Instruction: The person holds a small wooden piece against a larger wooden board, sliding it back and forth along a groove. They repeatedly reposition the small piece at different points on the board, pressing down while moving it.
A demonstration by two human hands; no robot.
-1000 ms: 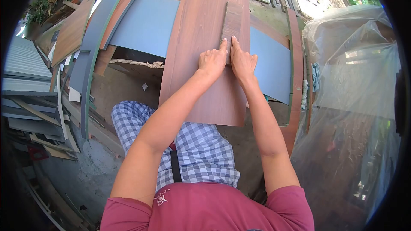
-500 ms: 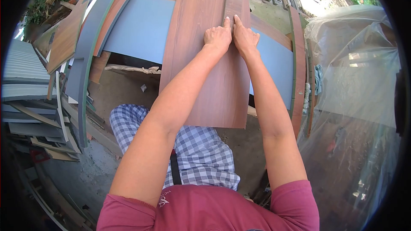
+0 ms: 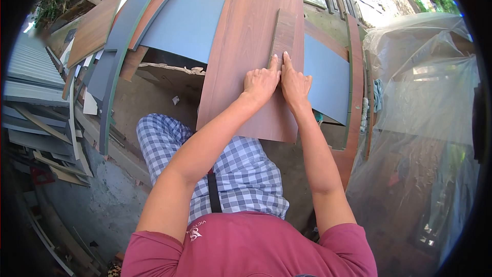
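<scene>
A large reddish-brown wood-grain board [image 3: 236, 66] lies flat in front of me, its near end reaching over my lap. On its right half rests a narrow, darker wooden strip [image 3: 285, 30], lengthwise to the board. My left hand [image 3: 260, 82] and my right hand [image 3: 296, 83] sit side by side at the strip's near end. Both index fingers stretch forward along the strip, while the other fingers curl in around it. The strip's near end is hidden under my hands.
Blue panels [image 3: 184, 25] lie under the board on both sides. Long curved-looking boards [image 3: 120, 66] lean at the left, beside stacked offcuts [image 3: 41, 133]. A reddish rail [image 3: 356, 87] runs along the right, next to a plastic-sheeted pile [image 3: 420, 123].
Both hands have drawn back toward me, and the strip has slid with them along the board. The view has shifted slightly.
</scene>
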